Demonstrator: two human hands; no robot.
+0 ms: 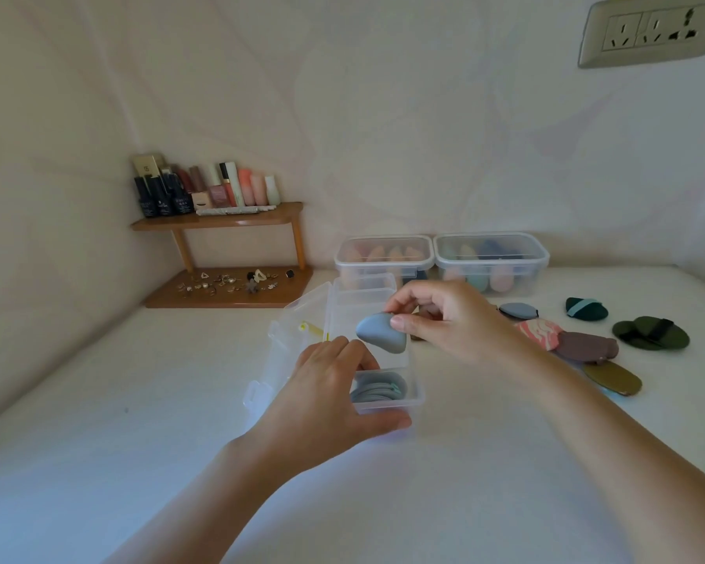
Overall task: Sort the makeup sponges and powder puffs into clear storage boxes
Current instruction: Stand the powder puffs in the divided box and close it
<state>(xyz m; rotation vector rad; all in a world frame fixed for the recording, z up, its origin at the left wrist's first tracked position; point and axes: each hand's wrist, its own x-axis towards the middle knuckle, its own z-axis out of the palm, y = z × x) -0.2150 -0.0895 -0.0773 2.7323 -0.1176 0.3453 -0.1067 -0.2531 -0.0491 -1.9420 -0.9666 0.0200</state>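
The grey puff point(381, 332) is pinched by one edge between the thumb and curled fingers point(408, 297) of the right hand point(444, 323), and is held just above the middle of the open box point(418, 394), not yet inside it. The box is gripped at its near left corner by the left hand point(330, 388), with the fingers curled over the wall and the thumb laid along the front. A stack point(377, 388) of like puffs already lies in the near compartment, so the held puff could be caught on the rim, or left riding high if it is lowered flat onto them. With so slight a hold (the puff is judged soft and light), it could be let go askew and be lost over the wall onto the desk point(465, 462). The left fingers at the wall could also be struck on the way down.
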